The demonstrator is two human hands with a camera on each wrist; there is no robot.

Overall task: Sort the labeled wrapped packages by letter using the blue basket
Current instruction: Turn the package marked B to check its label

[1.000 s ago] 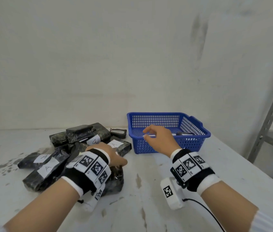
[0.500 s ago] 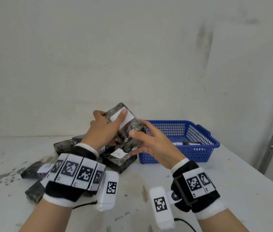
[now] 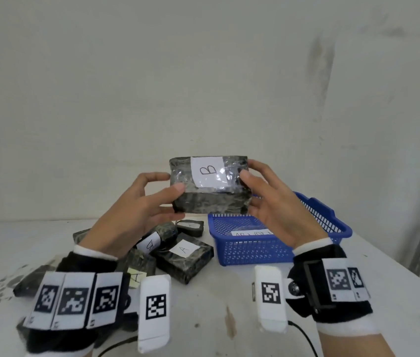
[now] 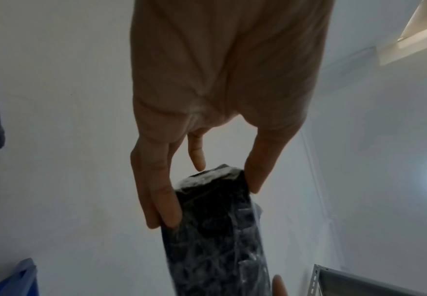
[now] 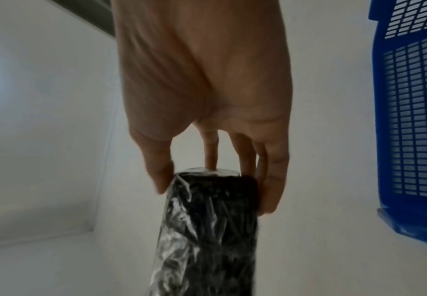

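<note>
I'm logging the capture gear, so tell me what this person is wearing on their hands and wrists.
Both hands are bare. The left wrist and right wrist each carry a black band edged in white, with white tags printed with black square codes. A white block bearing one code hangs from each band, and a black cable trails from the right one.

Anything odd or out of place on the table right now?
Nothing damaged or spilled. The held package shows its B label sideways, gripped by left hand and right hand; the pile lies jumbled beside the blue basket.

Handwritten "B" on the white label of the held package (image 3: pixel 210 186), "A" on a package (image 3: pixel 184 256) on the counter (image 3: pixel 203 318), basket (image 3: pixel 252 249) label unreadable.
</note>
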